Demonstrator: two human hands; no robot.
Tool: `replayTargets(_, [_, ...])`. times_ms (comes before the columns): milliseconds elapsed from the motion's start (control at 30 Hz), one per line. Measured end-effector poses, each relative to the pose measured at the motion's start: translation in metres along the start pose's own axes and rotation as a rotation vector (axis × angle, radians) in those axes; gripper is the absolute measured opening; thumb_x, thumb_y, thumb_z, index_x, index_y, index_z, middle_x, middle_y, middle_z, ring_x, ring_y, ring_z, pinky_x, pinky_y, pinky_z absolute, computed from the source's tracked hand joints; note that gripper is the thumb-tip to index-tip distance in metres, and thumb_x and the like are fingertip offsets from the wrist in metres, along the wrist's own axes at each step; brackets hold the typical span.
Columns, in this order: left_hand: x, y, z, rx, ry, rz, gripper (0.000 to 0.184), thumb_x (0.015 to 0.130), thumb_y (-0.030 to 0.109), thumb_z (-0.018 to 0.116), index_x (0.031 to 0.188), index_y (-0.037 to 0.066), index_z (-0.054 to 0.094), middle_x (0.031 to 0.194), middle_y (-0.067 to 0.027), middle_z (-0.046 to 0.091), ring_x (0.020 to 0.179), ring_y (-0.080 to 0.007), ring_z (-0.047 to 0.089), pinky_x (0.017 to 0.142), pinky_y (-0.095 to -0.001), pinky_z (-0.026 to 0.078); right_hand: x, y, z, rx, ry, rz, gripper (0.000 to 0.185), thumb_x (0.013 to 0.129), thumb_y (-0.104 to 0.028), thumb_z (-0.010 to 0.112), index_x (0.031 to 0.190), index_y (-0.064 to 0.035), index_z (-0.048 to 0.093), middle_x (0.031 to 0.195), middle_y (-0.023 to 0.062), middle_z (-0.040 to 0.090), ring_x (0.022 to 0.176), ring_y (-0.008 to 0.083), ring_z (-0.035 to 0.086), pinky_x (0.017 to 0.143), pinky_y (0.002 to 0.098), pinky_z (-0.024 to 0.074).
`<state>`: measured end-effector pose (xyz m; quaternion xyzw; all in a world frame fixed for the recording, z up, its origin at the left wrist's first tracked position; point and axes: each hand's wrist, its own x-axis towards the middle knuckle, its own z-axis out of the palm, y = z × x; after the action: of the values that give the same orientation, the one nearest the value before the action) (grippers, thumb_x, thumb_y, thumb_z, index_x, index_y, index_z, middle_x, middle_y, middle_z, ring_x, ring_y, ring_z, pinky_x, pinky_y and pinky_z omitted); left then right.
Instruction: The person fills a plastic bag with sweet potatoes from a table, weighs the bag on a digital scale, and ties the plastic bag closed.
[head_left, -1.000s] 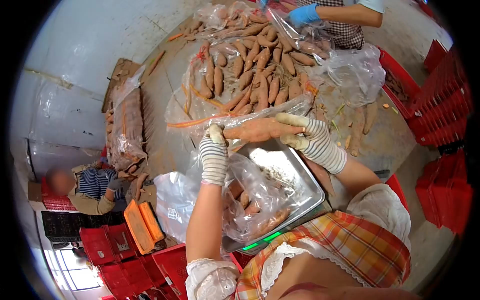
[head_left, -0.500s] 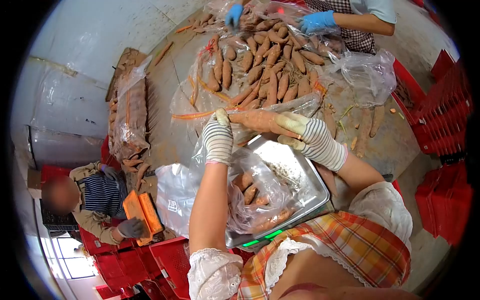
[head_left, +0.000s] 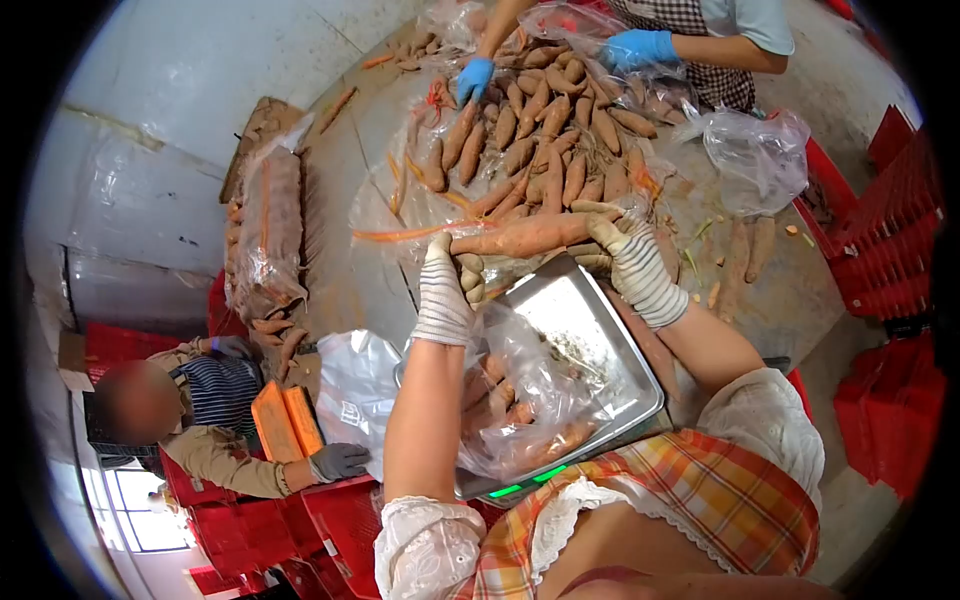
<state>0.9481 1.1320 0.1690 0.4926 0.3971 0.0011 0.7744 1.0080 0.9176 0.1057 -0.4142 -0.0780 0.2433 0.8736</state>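
A long sweet potato (head_left: 525, 237) is held level between my two gloved hands, above the far edge of a metal tray (head_left: 645, 385). My left hand (head_left: 447, 290) is closed round its left end. The right end sits in the fingers of my right hand (head_left: 635, 262). Inside the tray lies a clear plastic bag (head_left: 515, 350) with several sweet potatoes in it, and bits of dirt are scattered on the bare metal. Just beyond my hands spreads a large pile of sweet potatoes (head_left: 540, 110) on clear plastic.
Across the table, a person in blue gloves (head_left: 640, 48) handles the pile. A second person with grey gloves (head_left: 340, 461) is at lower left, beside an orange container (head_left: 285, 420). A filled bag (head_left: 268, 230) lies at left. Red crates (head_left: 880, 400) stand at right.
The sweet potato has turned slightly in my hands and my fingers have shifted on it. A blue glove has come down onto the pile. The left person's grey glove has moved right, off the orange container.
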Motion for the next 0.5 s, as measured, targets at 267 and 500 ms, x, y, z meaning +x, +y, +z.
replayTargets(267, [0.029, -0.001, -0.047, -0.575, -0.431, -0.092, 0.049, 0.088, 0.059, 0.037, 0.071, 0.014, 0.051, 0.045, 0.0049, 0.031, 0.033, -0.0077, 0.019, 0.030, -0.0231, 0.019, 0.002, 0.013, 0.000, 0.004, 0.037, 0.056, 0.039, 0.087, -0.025, 0.060, 0.119, -0.0031, 0.053, 0.105, 0.0088, 0.061, 0.087, 0.0189, 0.063, 0.070, 0.0289, 0.0543])
replayTargets(500, [-0.019, -0.009, -0.019, 0.135, -0.088, 0.084, 0.074, 0.068, 0.082, 0.044, 0.077, 0.010, 0.056, 0.054, -0.0012, 0.053, 0.034, -0.0064, 0.034, 0.030, -0.0183, 0.023, -0.010, -0.008, 0.009, -0.140, -0.146, -0.145, 0.046, 0.085, -0.017, 0.062, 0.125, 0.0004, 0.047, 0.110, 0.0080, 0.059, 0.099, 0.0138, 0.056, 0.088, 0.0273, 0.0466])
